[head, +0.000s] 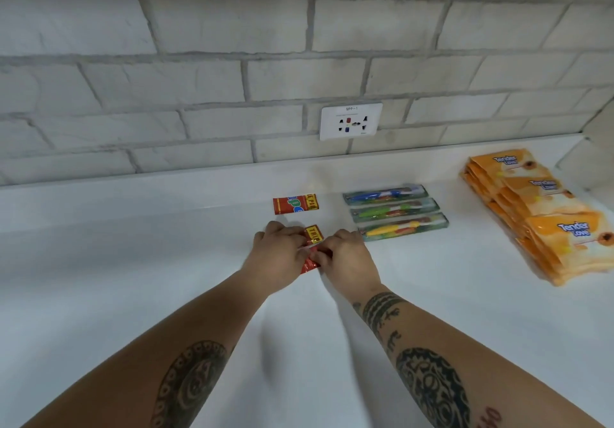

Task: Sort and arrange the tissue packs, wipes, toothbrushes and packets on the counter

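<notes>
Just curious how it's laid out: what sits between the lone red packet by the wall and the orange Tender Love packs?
Three packaged toothbrushes, side by side on the white counter, seen in the head view.

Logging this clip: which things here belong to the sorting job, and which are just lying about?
Job: left hand, right hand, held red packet, far red packet, three toothbrush packs, orange packs.
Lying about: wall socket, brick wall.
</notes>
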The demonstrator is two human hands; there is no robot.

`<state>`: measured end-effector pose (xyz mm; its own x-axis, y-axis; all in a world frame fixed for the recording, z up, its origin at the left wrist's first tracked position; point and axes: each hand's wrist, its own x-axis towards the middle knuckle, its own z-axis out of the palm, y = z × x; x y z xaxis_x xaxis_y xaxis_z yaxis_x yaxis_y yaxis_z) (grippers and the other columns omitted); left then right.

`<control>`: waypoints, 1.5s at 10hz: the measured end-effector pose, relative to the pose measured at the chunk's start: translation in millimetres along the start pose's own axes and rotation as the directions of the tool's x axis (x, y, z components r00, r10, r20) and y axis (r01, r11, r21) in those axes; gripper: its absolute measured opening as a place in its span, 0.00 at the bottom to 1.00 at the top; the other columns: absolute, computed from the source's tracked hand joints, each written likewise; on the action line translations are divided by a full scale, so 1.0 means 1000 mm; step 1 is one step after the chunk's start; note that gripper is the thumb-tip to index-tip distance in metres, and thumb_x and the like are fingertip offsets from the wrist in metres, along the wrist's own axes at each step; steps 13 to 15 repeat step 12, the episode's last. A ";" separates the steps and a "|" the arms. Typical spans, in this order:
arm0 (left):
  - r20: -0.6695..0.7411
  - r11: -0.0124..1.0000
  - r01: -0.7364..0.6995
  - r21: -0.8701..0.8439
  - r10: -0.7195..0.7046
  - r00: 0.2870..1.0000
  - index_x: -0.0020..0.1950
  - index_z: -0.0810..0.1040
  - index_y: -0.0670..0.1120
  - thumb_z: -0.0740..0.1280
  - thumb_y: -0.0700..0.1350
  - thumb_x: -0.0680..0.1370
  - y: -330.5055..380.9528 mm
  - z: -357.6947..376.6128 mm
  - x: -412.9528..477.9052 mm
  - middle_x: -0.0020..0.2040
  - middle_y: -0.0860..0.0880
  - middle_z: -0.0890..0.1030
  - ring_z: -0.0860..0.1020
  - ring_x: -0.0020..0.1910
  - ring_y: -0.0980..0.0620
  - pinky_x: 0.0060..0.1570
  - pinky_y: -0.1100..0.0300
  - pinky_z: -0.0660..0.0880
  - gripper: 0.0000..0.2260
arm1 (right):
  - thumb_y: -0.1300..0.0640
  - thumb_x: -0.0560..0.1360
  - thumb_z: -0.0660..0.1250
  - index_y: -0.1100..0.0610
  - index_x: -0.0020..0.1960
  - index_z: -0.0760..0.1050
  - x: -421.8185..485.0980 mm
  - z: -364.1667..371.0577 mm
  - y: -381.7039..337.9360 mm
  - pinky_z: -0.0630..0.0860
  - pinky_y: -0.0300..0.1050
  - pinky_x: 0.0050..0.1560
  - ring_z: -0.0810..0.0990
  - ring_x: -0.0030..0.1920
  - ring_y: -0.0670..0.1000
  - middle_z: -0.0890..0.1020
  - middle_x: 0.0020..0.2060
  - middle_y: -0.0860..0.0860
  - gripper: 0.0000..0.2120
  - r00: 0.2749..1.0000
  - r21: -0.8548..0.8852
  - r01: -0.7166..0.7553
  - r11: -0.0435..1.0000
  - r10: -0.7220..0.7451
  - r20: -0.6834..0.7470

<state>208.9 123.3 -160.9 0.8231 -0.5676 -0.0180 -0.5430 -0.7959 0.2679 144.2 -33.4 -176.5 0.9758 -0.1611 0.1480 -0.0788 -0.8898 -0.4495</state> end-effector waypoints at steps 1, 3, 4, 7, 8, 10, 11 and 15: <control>0.023 0.997 -0.044 -0.059 0.046 0.999 0.72 0.74 0.59 0.62 0.54 0.83 -0.008 0.005 -0.003 0.75 0.60 0.70 0.66 0.71 0.49 0.65 0.52 0.65 0.17 | 0.54 0.79 0.69 0.54 0.53 0.86 0.000 0.001 0.002 0.73 0.46 0.50 0.75 0.50 0.56 0.82 0.47 0.54 0.08 0.999 0.019 0.033 0.999 -0.033 0.030; 0.025 0.994 -0.077 -0.078 0.079 0.997 0.74 0.72 0.59 0.62 0.52 0.84 -0.020 0.002 0.015 0.76 0.60 0.69 0.64 0.74 0.51 0.69 0.54 0.61 0.18 | 0.55 0.78 0.68 0.54 0.60 0.83 0.017 0.004 0.005 0.74 0.48 0.57 0.77 0.55 0.58 0.81 0.58 0.53 0.12 0.994 -0.036 0.094 0.995 -0.092 0.057; 0.059 0.994 -0.093 -0.052 0.096 0.994 0.77 0.69 0.59 0.59 0.54 0.85 -0.022 0.001 0.025 0.78 0.60 0.66 0.62 0.76 0.51 0.71 0.53 0.60 0.19 | 0.51 0.78 0.61 0.52 0.60 0.82 0.028 0.013 0.007 0.75 0.51 0.52 0.78 0.50 0.60 0.83 0.55 0.51 0.15 0.989 -0.112 0.119 0.987 -0.108 0.101; 0.116 0.995 -0.099 0.018 0.096 0.989 0.81 0.61 0.55 0.59 0.47 0.85 -0.025 -0.001 0.038 0.82 0.57 0.59 0.56 0.79 0.50 0.73 0.51 0.58 0.23 | 0.54 0.80 0.65 0.53 0.68 0.78 0.036 0.010 0.001 0.77 0.55 0.55 0.74 0.53 0.63 0.80 0.64 0.54 0.17 0.991 -0.108 0.102 0.989 -0.092 0.095; 0.110 0.995 -0.099 0.032 0.095 0.989 0.81 0.60 0.54 0.59 0.47 0.85 -0.025 -0.002 0.037 0.82 0.57 0.59 0.56 0.79 0.51 0.73 0.52 0.58 0.24 | 0.53 0.81 0.60 0.53 0.68 0.78 0.038 0.013 0.002 0.76 0.54 0.54 0.74 0.53 0.63 0.80 0.66 0.53 0.18 0.989 -0.118 0.102 0.988 -0.088 0.116; 0.079 0.994 -0.113 0.013 0.112 0.991 0.81 0.61 0.54 0.59 0.47 0.85 -0.019 -0.009 0.031 0.81 0.56 0.61 0.56 0.79 0.50 0.73 0.51 0.58 0.23 | 0.60 0.82 0.59 0.53 0.74 0.72 0.014 -0.002 0.009 0.67 0.54 0.71 0.72 0.69 0.64 0.70 0.75 0.57 0.21 0.999 0.028 0.013 1.000 -0.015 0.048; 0.021 0.994 -0.112 -0.012 0.112 0.993 0.79 0.66 0.54 0.60 0.44 0.84 -0.018 -0.013 0.027 0.80 0.56 0.63 0.59 0.78 0.50 0.71 0.52 0.59 0.22 | 0.63 0.81 0.60 0.54 0.73 0.73 -0.032 -0.013 0.014 0.64 0.48 0.76 0.67 0.73 0.56 0.70 0.75 0.53 0.22 0.996 0.151 -0.076 0.986 0.081 -0.031; 0.033 0.991 -0.129 0.021 0.128 0.991 0.79 0.67 0.53 0.59 0.43 0.84 -0.010 -0.019 0.018 0.80 0.55 0.63 0.59 0.79 0.50 0.71 0.52 0.59 0.22 | 0.60 0.79 0.61 0.53 0.68 0.77 -0.093 -0.020 0.021 0.66 0.37 0.72 0.68 0.68 0.47 0.73 0.67 0.46 0.19 0.976 0.232 -0.148 0.961 0.180 -0.124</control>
